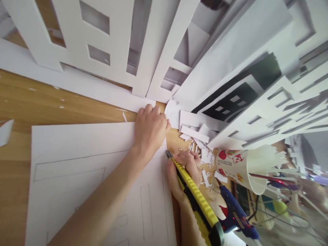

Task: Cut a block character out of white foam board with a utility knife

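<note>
Your right hand point(188, 167) is closed around a yellow cutter point(197, 194), its metal tip pointing away from you at the right edge of the white sheet point(64, 143). Whether the blade is biting into the sheet, you can't tell from this angle. Your left hand point(151, 130) rests on the sheet's far right corner with its fingers curled; their undersides are hidden, so it is unclear whether they pinch anything or only press down.

The sheet lies flat on the wooden table point(15, 99), below your left forearm, and runs out of view at the bottom. The layout looks well advanced: a long outline and several narrow rectangles point(146, 212) are drawn on it. You show no opening cut through in the visible part, so the cutting here seems barely begun, with most of those shapes left. Your forearm covers some of them.

Just beyond your right hand lie white scraps point(205, 153), next to a tipped paper cup point(232, 165) and a blue glue gun point(234, 208). Past your left hand stand white panels point(118, 44) with openings already cut; 1 has 2 small windows between longer slots.
</note>
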A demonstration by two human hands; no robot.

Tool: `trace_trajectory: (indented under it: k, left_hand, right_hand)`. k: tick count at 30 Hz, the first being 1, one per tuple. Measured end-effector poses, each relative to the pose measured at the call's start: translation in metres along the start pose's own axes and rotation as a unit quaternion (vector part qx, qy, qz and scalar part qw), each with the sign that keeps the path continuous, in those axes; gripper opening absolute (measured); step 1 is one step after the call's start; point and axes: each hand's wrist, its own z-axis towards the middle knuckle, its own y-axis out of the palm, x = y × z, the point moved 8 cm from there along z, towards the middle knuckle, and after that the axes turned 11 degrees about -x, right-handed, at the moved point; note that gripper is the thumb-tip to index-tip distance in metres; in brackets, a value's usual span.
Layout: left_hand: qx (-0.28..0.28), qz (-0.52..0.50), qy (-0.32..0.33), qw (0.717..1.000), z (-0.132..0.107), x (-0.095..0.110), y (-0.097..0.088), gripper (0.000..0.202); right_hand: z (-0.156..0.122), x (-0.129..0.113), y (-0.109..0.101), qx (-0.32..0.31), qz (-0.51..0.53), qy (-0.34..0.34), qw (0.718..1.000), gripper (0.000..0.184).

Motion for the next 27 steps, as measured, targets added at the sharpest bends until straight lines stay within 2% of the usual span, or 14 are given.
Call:
trace_trajectory:
  k: [6,11,17,23,26,27]
  left_hand:
    - [-0.015,0.0,0.002,1.0,0.001,0.001,0.0,0.028]
    - [-0.011,-0.004,0.0,1.0,0.0,0.001,-0.001,0.028]
    - [-0.012,-0.005,-0.002,1.0,0.0,0.0,0.0,0.028]
    - [-0.02,-0.024,-0.007,0.999,0.001,-0.001,0.0,0.031]
    - [-0.023,-0.024,-0.007,0.999,0.001,0.0,0.0,0.031]
    - [-0.021,-0.025,-0.004,0.999,0.001,0.0,0.0,0.032]
  right_hand:
    - [-0.002,0.001,0.0,0.012,0.0,-0.03,0.999,0.017]
    - [-0.003,0.004,-0.001,-0.008,0.028,-0.03,0.999,0.016]
    - [-0.002,0.004,0.002,-0.033,0.011,-0.06,0.998,0.016]
    - [-0.017,0.0,-0.012,0.062,0.014,-0.093,0.994,0.015]
    - [-0.022,0.0,-0.018,0.093,0.004,-0.099,0.991,0.02]
    - [-0.02,0.001,-0.017,0.084,0.006,-0.092,0.992,0.017]
